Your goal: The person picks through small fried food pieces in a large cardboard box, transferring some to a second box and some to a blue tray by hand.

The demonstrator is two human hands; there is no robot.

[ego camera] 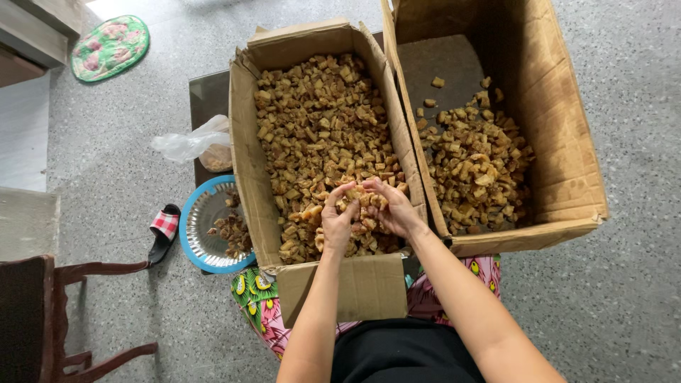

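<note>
A person sits over two open cardboard boxes. The left box (245, 142) is nearly full of small brown chunks (319, 120). Both hands are down in this box, near the edge closest to the person.

The left hand (338, 221) is cupped, with its fingers curled around a little heap of chunks. The right hand (392, 207) is cupped too and faces the left one. The two hands are close together and hold the same scoop of chunks (357, 202) between them, just above the pile. The fingertips are mixed in with the pieces, so it is hard to tell if the hands touch each other.

The right box (560, 120) stands right beside the left box. It holds a smaller pile of brown chunks (475, 167), and part of its bottom is bare.

To the left of the boxes is a round metal bowl with a blue rim (190, 230) with a few chunks in it. A clear plastic bag (191, 142) lies above it. A checked slipper (164, 228) sits on the grey floor (624, 284).
</note>
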